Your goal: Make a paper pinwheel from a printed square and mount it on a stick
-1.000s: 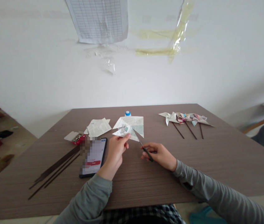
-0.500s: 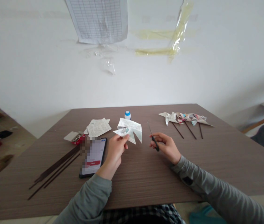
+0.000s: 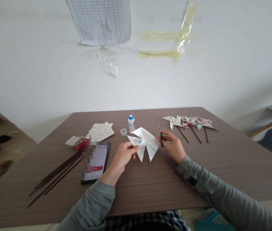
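Between thumb and fingers, my left hand (image 3: 124,154) pinches a printed sheet of paper (image 3: 151,142) with slits cut into it, its pointed flaps spread apart above the table. My right hand (image 3: 175,147) is closed around black-handled scissors (image 3: 161,136), whose blades point up and away from me. The right fingers are close to the paper's right edge; whether they touch it I cannot tell. Behind the paper stands a white glue bottle (image 3: 131,123) with a blue top, and a clear cap (image 3: 123,132) lies beside it.
Paper pinwheels on sticks (image 3: 191,122) lie at the back right. On the left are printed paper squares (image 3: 101,132), an open red-and-white box (image 3: 78,142) of small items, dark sticks (image 3: 56,171) and a phone (image 3: 97,165). A white wall (image 3: 136,91) rises behind the table (image 3: 234,170).
The paper in my left hand has turned and moved right and toward me, uncovering the bottle and clear cap. My right hand and scissors have shifted slightly right, the blades now more upright.
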Tool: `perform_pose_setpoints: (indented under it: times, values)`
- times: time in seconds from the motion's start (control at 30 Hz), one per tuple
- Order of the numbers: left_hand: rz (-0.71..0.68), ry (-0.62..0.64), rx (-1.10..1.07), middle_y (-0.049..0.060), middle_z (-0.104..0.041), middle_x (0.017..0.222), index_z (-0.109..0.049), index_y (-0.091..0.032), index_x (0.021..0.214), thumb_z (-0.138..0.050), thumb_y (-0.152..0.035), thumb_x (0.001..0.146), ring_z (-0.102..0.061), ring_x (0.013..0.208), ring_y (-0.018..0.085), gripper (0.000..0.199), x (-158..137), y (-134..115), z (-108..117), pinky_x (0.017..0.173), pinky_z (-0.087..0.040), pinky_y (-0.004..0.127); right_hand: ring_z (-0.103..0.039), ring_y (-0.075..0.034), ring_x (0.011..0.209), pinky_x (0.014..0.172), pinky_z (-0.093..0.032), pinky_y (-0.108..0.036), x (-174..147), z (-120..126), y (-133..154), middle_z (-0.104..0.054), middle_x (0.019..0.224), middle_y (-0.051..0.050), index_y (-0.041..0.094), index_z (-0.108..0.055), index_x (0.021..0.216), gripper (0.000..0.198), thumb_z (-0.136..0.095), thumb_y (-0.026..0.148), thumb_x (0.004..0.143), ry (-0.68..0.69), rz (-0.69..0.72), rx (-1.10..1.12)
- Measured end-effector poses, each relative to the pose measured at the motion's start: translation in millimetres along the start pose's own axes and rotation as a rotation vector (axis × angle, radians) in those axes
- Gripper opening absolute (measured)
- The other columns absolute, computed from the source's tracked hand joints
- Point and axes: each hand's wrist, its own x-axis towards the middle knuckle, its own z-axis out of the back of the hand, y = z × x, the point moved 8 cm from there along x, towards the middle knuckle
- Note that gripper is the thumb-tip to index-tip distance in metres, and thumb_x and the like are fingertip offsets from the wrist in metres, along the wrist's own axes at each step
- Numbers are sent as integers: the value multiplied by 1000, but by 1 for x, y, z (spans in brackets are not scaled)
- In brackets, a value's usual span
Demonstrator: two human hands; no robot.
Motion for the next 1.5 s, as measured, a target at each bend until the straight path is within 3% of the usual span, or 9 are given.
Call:
perform_pose_setpoints:
  times: [0.13,0.4,0.67,0.83,1.0,1.17,1.33,1.5]
  values:
    - [7,37,53,-3,-65,57,-84,-24,71,-96,-21,89,-52,56,15,22,-3,-2,-3,60,-35,30,-98,-39,119,111,-76,-55,0,-2,-4,-102,116,-11,30,-93,133,44,-95,37,90,28,-44,-37]
    - [-27,-14,12,2,-74,62,-88,-22,70,-103,-27,82,-55,55,17,20,-1,-2,2,59,-33,30,-87,-31,94,99,-69,-47,0,-2,2,-89,91,-2,27,-91,126,39,-91,36,88,49,-13,-129]
    - [-60,-132,-12,-2,-63,53,-80,-24,63,-107,-42,78,-56,56,17,36,4,-3,15,63,-33,29,-77,-27,84,91,-64,-42,-4,-10,10,-79,82,3,27,-89,126,43,-89,38,85,146,-14,-84]
    - [-82,-169,-51,-2,-65,53,-83,-23,67,-111,-48,74,-56,56,17,38,5,-6,21,64,-37,29,-72,-24,78,87,-61,-40,-7,-15,18,-74,78,6,27,-88,123,42,-89,40,84,206,-9,-67]
    - [-96,-187,-46,-3,-61,52,-86,-23,68,-111,-51,77,-55,57,17,39,2,-9,26,61,-31,29,-71,-24,75,83,-59,-40,-7,-20,16,-74,74,6,27,-87,120,44,-93,45,80,239,-51,-7]
    - [-66,-231,-91,-1,-68,57,-91,-22,77,-107,-43,75,-55,55,16,26,1,-6,30,57,-28,28,-70,-24,72,76,-58,-40,-5,-18,10,-81,77,2,25,-85,122,54,-98,53,77,196,-117,103]
    - [-27,-240,-119,4,-84,80,-87,-21,81,-111,-39,72,-61,55,13,31,2,1,27,52,-26,26,-71,-25,74,74,-58,-41,-4,-8,7,-85,82,-2,25,-84,124,68,-108,64,73,64,-153,201]
    - [54,-199,-128,6,-91,95,-82,-20,98,-111,-25,81,-67,53,12,34,0,8,17,51,-29,24,-68,-24,72,73,-56,-40,-5,-5,9,-83,79,0,25,-83,122,80,-116,72,67,-10,-171,254]
